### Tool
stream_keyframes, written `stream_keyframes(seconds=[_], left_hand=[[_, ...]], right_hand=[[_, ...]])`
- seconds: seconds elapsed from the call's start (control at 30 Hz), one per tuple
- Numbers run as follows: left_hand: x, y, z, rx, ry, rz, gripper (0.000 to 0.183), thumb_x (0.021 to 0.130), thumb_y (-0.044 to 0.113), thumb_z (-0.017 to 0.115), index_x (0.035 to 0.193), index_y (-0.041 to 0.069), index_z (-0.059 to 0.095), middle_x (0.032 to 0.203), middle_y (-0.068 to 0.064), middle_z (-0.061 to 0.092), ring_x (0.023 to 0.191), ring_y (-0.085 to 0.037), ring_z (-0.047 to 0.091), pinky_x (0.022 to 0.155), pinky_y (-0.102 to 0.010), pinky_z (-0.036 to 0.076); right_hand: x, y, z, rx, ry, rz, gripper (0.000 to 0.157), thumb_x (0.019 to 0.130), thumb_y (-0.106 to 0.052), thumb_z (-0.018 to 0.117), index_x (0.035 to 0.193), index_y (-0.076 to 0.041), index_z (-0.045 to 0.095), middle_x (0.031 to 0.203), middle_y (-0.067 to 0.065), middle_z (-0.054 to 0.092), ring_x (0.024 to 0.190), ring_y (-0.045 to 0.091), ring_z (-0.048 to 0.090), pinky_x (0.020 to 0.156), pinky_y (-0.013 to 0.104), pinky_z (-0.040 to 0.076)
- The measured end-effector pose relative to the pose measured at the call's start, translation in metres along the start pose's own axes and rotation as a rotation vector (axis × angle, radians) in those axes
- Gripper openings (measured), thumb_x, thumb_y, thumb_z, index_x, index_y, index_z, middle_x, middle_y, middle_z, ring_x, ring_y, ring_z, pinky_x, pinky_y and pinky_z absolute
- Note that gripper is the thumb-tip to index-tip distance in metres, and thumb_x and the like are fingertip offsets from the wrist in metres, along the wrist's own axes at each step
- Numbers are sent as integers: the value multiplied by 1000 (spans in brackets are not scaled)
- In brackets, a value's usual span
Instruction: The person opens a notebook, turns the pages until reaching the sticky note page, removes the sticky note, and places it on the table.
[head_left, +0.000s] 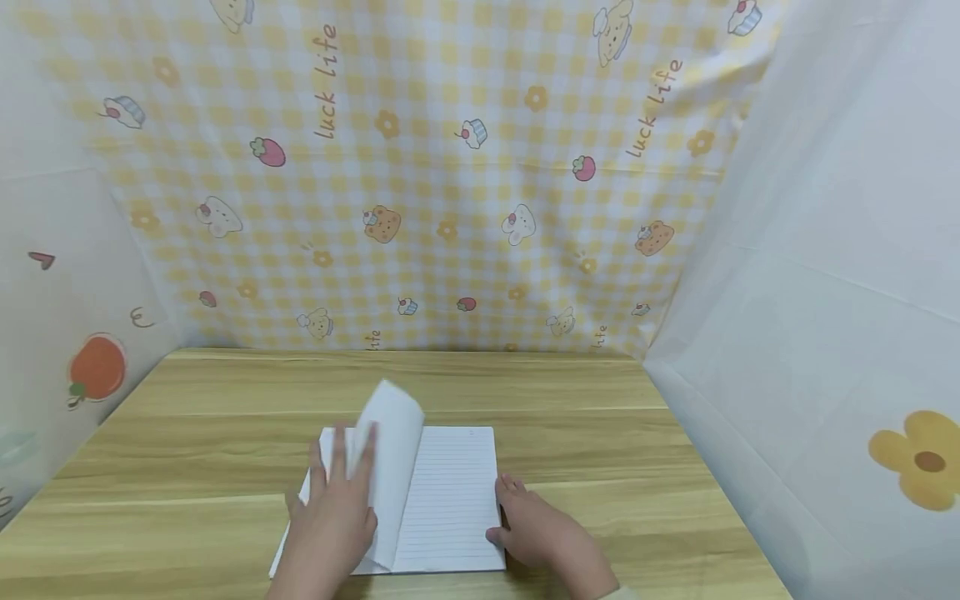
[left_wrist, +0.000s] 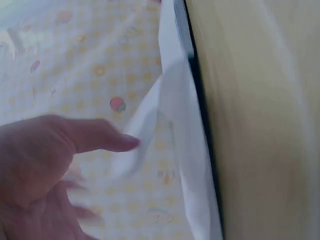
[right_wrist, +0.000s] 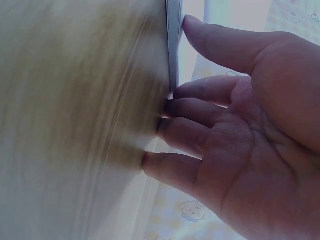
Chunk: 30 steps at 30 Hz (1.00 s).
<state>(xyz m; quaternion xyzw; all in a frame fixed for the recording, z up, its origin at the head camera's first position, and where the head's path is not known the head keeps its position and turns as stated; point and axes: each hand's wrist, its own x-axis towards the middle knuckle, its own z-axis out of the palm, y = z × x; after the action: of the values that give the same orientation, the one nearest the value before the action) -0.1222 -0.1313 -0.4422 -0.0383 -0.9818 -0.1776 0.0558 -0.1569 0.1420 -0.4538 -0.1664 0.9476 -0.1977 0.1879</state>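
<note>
White page [head_left: 397, 467] being overlapped by left hand [head_left: 330, 521], fingers loosely extended, no pinch being seen; right edge of notebook [head_left: 456, 508] being touched by right hand [head_left: 534, 527], unclenched. Notebook being supported, spread open, on wood-grain table [head_left: 600, 433]. Turn being judged midway: page raised, not yet flattened.

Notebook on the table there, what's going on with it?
A person has a notebook open on a wooden table. Their left hand is over its left side, by a raised page standing partway up; contact is hard to tell. Their right hand rests at the right edge, beside a flat lined page.
</note>
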Motion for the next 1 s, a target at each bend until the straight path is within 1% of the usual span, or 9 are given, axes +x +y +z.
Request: stream_keyframes(seconds=[0.03,0.1,0.13,0.2,0.3,0.43,0.5,0.67,1.0], left_hand=[[-1,0,0,79,11,41,97,80,-1,79,166,19,38,176,-23,25,156,-62,25,100,-95,29],[-2,1,1,187,-7,124,90,74,-7,78,155,26,56,174,-9,36,161,-53,22,104,-98,16],[-3,2,2,196,-44,151,86,73,-10,77,150,26,62,172,-4,42,162,-49,24,106,-98,12],[-3,3,5,167,-133,166,73,76,-12,74,142,22,69,165,-3,52,161,-47,31,109,-96,10],[-3,5,10,79,-239,116,59,84,-10,67,138,14,71,158,-10,59,154,-49,42,112,-92,18],[-4,4,17,35,-275,59,45,93,-4,62,137,6,70,153,-21,61,145,-55,51,109,-86,35],[-4,4,19,18,-302,40,43,96,-3,59,137,3,69,152,-26,59,142,-58,51,105,-85,39],[-1,5,20,-34,-365,15,43,99,-3,56,141,-2,65,154,-34,53,142,-63,46,99,-88,40],[3,10,17,-37,-380,-2,41,97,2,62,137,-3,67,151,-37,55,140,-67,47,95,-91,39]], right_hand=[[0,0,0,4,0,3,76,101,-30,73,157,10,42,169,26,39,160,44,34,128,62,31],[0,0,-1,10,-2,9,76,100,-30,73,157,10,42,169,26,38,160,45,34,128,62,30],[0,0,-1,15,-2,13,76,100,-30,73,157,10,42,169,26,38,160,44,33,129,62,30],[1,0,-2,20,-3,16,76,100,-30,74,157,10,42,169,25,38,160,44,33,129,62,30],[1,0,-2,21,-3,16,76,100,-30,74,157,9,42,169,25,38,160,44,33,129,62,30],[1,-1,-1,23,-3,20,77,99,-30,75,157,9,43,169,25,39,160,44,34,128,63,30],[1,-1,-1,22,-3,24,77,99,-31,75,157,8,43,169,24,39,160,44,34,128,63,31],[1,1,-1,19,1,25,76,100,-30,74,157,8,43,170,24,38,160,44,34,128,63,30],[1,1,0,31,12,9,76,99,-29,75,156,10,43,168,27,39,159,45,34,128,63,30]])
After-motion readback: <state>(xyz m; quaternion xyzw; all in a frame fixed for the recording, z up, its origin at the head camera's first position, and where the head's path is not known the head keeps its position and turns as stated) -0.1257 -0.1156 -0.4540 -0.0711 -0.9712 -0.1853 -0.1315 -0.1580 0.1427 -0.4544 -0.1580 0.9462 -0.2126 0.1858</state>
